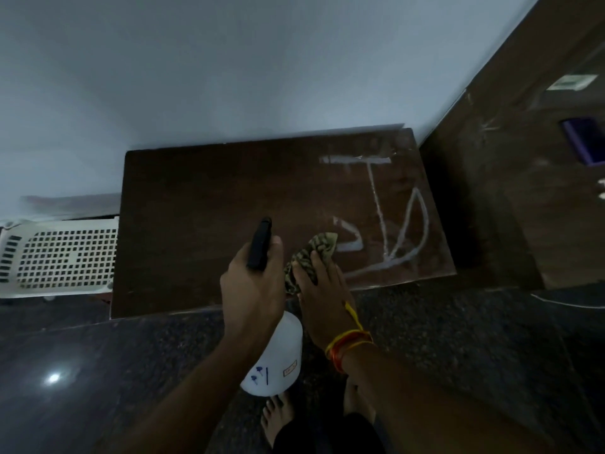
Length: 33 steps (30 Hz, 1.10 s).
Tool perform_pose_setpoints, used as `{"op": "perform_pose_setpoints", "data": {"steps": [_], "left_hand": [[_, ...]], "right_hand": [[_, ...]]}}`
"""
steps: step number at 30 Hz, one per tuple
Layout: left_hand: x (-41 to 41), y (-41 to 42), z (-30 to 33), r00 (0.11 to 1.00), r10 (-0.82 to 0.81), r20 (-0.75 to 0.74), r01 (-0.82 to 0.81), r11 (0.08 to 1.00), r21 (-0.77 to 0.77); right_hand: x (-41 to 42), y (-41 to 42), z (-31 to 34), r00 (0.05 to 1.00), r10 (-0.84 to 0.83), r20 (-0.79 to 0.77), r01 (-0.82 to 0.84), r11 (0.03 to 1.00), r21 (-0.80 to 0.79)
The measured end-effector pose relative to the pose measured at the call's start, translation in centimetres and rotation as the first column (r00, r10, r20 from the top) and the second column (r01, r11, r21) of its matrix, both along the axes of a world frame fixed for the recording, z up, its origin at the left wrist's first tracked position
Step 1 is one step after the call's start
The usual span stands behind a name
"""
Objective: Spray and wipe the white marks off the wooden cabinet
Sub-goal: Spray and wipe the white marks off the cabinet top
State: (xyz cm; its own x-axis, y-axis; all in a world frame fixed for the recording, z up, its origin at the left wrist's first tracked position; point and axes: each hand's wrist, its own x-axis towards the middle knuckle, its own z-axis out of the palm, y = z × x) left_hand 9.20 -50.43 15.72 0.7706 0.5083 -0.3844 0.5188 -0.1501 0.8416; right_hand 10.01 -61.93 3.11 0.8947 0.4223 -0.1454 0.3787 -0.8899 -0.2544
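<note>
A person stands barefoot over a low, dark-brown wooden cabinet point(229, 198) set against a pale wall, its top scrawled with white chalk-like marks point(389, 217) that fill the half nearest the tall wooden panel. The left hand point(253, 283) holds a white translucent plastic spray bottle point(278, 355) by its neck, fingers curled round the black trigger head, the nozzle aimed out over the cabinet top and the bottle's body hanging off the cabinet's front edge above the dark speckled stone floor point(114, 355). The right hand point(322, 290), a yellow-and-orange thread at its wrist, lies with fingers straight and spread, pressing a crumpled green-and-black patterned cloth point(311, 257) flat onto the cabinet near its front edge, just beside the closest curl of the marks. The step in hand looks to be the wiping itself; most of the lines are uncleared. Done well, it would mean wetting the lines ahead of the cloth rather than the bare wood, then sweeping with firm, even palm pressure across each stroke toward the front edge, refolding the cloth to a clean face as it loads, and keeping the spray off the wall. A white perforated plastic basket point(62, 253) sits beside the cabinet's far side.
</note>
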Motion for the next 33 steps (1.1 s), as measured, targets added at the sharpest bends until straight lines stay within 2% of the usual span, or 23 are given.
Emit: {"op": "perform_pose_setpoints", "data": {"steps": [3, 6, 9, 11, 14, 17, 20, 24, 31, 33], "left_hand": [[-0.1, -1.1, -0.3, 1.000, -0.009, -0.003, 0.009, 1.000, 0.008], [-0.2, -1.9, -0.4, 0.997, -0.072, 0.026, 0.071, 0.997, 0.027], [-0.2, -2.6, -0.7, 0.972, -0.228, 0.061, 0.220, 0.969, 0.112], [-0.1, -3.1, -1.2, 0.930, -0.366, 0.045, 0.348, 0.912, 0.216], [-0.2, -3.6, -2.4, 0.852, -0.523, -0.042, 0.506, 0.798, 0.328], [-0.4, -4.0, -3.6, 0.812, -0.574, -0.106, 0.568, 0.735, 0.370], [-0.6, -4.9, -4.1, 0.786, -0.603, -0.138, 0.603, 0.696, 0.389], [-0.5, -5.7, -4.1, 0.694, -0.690, -0.205, 0.708, 0.601, 0.371], [-1.1, -5.3, -3.9, 0.555, -0.806, -0.204, 0.787, 0.430, 0.442], [-1.6, -4.4, -4.0, 0.548, -0.811, -0.206, 0.789, 0.419, 0.450]], "right_hand": [[0.9, -1.5, 1.0, 1.000, 0.009, 0.016, -0.011, 0.992, 0.125], [2.6, -3.9, 2.9, 0.997, -0.069, 0.041, 0.055, 0.961, 0.272], [5.1, -6.8, 5.2, 0.965, -0.239, 0.105, 0.187, 0.914, 0.361], [7.1, -8.8, 6.3, 0.924, -0.359, 0.135, 0.282, 0.874, 0.396], [9.6, -11.6, 6.9, 0.860, -0.496, 0.122, 0.404, 0.807, 0.430], [10.9, -13.9, 7.0, 0.816, -0.568, 0.104, 0.471, 0.759, 0.449], [11.3, -15.4, 7.0, 0.809, -0.580, 0.099, 0.488, 0.756, 0.435], [11.3, -16.5, 6.5, 0.801, -0.596, 0.059, 0.522, 0.743, 0.419], [11.1, -17.2, 6.4, 0.790, -0.614, 0.011, 0.557, 0.724, 0.407], [11.0, -17.5, 6.4, 0.794, -0.608, 0.003, 0.555, 0.726, 0.406]]}}
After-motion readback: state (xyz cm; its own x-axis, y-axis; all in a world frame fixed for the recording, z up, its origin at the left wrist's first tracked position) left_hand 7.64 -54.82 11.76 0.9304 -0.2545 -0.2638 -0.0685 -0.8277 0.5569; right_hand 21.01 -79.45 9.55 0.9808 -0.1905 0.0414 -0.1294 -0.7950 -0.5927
